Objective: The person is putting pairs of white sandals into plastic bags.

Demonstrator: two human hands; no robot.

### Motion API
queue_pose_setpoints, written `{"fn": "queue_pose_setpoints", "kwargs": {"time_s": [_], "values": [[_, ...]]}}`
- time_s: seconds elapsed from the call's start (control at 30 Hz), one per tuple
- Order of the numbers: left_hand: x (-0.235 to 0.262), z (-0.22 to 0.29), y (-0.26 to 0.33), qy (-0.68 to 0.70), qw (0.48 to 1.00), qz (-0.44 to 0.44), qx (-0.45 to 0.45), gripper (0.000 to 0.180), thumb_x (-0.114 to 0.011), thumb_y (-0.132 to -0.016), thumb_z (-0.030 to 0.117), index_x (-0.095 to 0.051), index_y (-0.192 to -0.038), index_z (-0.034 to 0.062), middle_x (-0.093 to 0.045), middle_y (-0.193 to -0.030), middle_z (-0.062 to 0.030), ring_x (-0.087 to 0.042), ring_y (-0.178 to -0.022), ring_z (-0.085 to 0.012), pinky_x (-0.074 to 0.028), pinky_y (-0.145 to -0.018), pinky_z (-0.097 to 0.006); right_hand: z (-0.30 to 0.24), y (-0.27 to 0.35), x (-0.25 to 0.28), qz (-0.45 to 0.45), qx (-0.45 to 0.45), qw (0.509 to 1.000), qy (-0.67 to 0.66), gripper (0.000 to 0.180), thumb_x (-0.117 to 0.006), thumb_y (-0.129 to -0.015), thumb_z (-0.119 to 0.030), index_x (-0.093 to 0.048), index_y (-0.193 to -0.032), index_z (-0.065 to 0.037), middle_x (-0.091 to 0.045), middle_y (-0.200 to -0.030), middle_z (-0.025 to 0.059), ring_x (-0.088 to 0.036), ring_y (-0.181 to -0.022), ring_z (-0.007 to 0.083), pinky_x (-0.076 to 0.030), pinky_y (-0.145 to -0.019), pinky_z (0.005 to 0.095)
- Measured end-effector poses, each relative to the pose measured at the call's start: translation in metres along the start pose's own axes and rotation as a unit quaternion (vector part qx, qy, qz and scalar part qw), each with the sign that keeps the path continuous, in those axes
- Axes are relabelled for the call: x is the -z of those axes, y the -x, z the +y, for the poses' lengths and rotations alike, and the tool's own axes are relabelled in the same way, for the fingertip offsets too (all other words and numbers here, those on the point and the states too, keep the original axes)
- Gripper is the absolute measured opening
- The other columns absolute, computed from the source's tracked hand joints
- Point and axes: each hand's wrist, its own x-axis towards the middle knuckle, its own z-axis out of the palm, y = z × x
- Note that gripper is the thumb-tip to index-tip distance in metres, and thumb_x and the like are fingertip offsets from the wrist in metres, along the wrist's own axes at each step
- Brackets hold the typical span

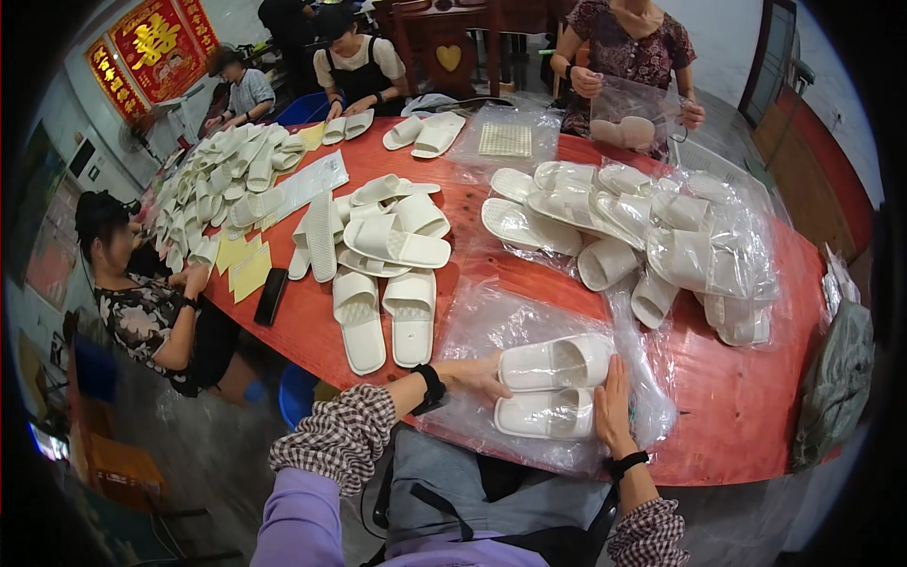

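In front of me lies a pair of white slippers [553,364], side by side, with a glossy clear plastic film around or over them. My left hand [480,378] is closed on their left ends, some of its fingers hidden. My right hand [614,404] is stretched flat along their right ends, fingers straight and touching them. Beneath is a stack of clear plastic bags [472,326]. Left of it, a loose pair of white slippers [411,317] lies below a small heap of white slippers [383,236].
Bagged slippers [680,231] are heaped at the right of the red table [746,416]. A big slipper pile [222,175], yellow cards [248,269] and a black phone [271,297] lie left. Several people sit or stand around; one person [628,38] holds a bag with slippers.
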Motion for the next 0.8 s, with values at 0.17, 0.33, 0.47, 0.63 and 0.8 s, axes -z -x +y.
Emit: {"fn": "queue_pose_setpoints", "kwargs": {"time_s": [0.17, 0.33, 0.47, 0.63, 0.8], "values": [[0.0, -0.006, -0.001, 0.081, 0.992, -0.022, 0.09, 0.052, -0.06, -0.095, 0.025, -0.038, -0.141, 0.0123, -0.06, -0.123, -0.0098, -0.065, -0.097, -0.0184, -0.055, -0.075, -0.032, 0.003, 0.0, -0.001, 0.005, 0.009, 1.0, 0.007, 0.065, -0.036, -0.099, -0.032, -0.017, -0.15, 0.003, -0.019, -0.155, 0.0248, -0.014, -0.144, 0.0415, -0.012, -0.118, 0.0472], [0.004, -0.009, 0.004, 0.105, 0.992, 0.016, 0.067, 0.049, -0.059, -0.096, 0.027, -0.04, -0.139, 0.0151, -0.062, -0.118, -0.0088, -0.065, -0.096, -0.018, -0.055, -0.076, -0.032, 0.001, 0.0, -0.002, -0.001, 0.009, 1.0, 0.012, 0.065, -0.034, -0.1, -0.034, -0.016, -0.15, 0.003, -0.019, -0.155, 0.0252, -0.014, -0.144, 0.0415, -0.012, -0.118, 0.0474], [0.003, -0.011, -0.003, 0.128, 0.985, 0.032, 0.114, 0.051, -0.063, -0.094, 0.024, -0.042, -0.139, 0.0132, -0.064, -0.115, -0.0099, -0.063, -0.104, -0.0182, -0.054, -0.082, -0.036, 0.001, -0.001, -0.002, -0.007, 0.012, 1.0, 0.014, 0.065, -0.033, -0.1, -0.036, -0.016, -0.15, 0.003, -0.018, -0.155, 0.0256, -0.014, -0.144, 0.042, -0.011, -0.118, 0.0475], [-0.001, -0.022, -0.024, 0.249, 0.958, -0.067, 0.125, 0.052, -0.071, -0.086, 0.011, -0.05, -0.134, 0.0052, -0.062, -0.125, -0.0107, -0.06, -0.109, -0.019, -0.05, -0.093, -0.036, 0.009, 0.005, -0.007, 0.0, 0.015, 1.0, 0.016, 0.065, -0.031, -0.101, -0.037, -0.016, -0.15, 0.004, -0.016, -0.156, 0.0254, -0.013, -0.144, 0.042, -0.01, -0.118, 0.048], [0.011, -0.032, 0.008, 0.158, 0.984, 0.081, -0.025, 0.042, -0.07, -0.085, 0.007, -0.058, -0.124, -0.0031, -0.066, -0.113, -0.0106, -0.064, -0.096, -0.017, -0.053, -0.085, -0.032, 0.006, 0.003, -0.012, -0.049, 0.02, 0.992, 0.113, 0.067, -0.038, -0.099, -0.037, -0.016, -0.151, 0.0, -0.013, -0.157, 0.0242, -0.009, -0.146, 0.041, -0.009, -0.118, 0.0493]]}}
